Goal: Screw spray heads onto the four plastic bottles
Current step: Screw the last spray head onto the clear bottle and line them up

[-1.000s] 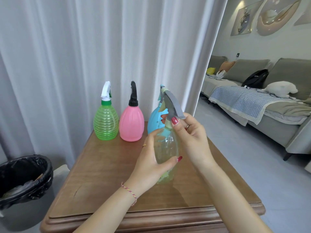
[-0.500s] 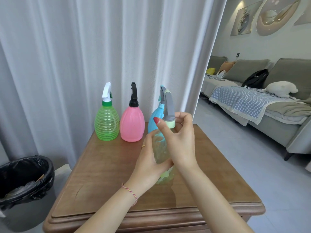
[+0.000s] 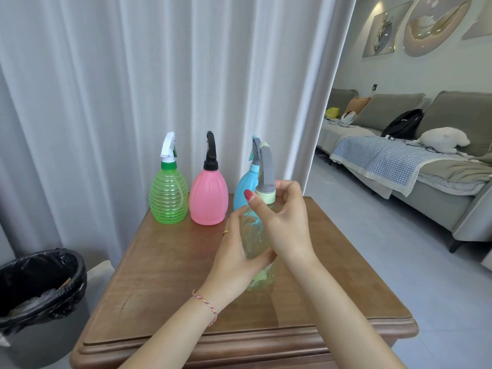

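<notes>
The right hand [image 3: 286,222] was closed around the pale green collar [image 3: 266,196] of the grey spray head [image 3: 266,169], thumb and fingers pinching it where it met the neck of the clear bottle [image 3: 257,243]. The left hand [image 3: 237,259] was wrapped around the body of that bottle, clamping it upright just above the wooden table [image 3: 165,275]; whether its base touched the tabletop could not be told, since the palm hid it.

In the head view, three more bottles stood in a row at the far edge of the table, against the white curtain [image 3: 106,102]: a green bottle [image 3: 168,198] with a white head, a pink bottle [image 3: 208,201] with a black head, and a blue bottle [image 3: 243,193] partly hidden behind the one in hand. All three appeared to have heads fitted, so this looked like the last one.

The likely trouble was a crooked thread: if the collar sat tilted on the neck, turning would jam it rather than seat it. The smooth bottle could also spin in the left hand if that hold loosened. A wide elbow swing might knock the blue bottle just behind.
</notes>
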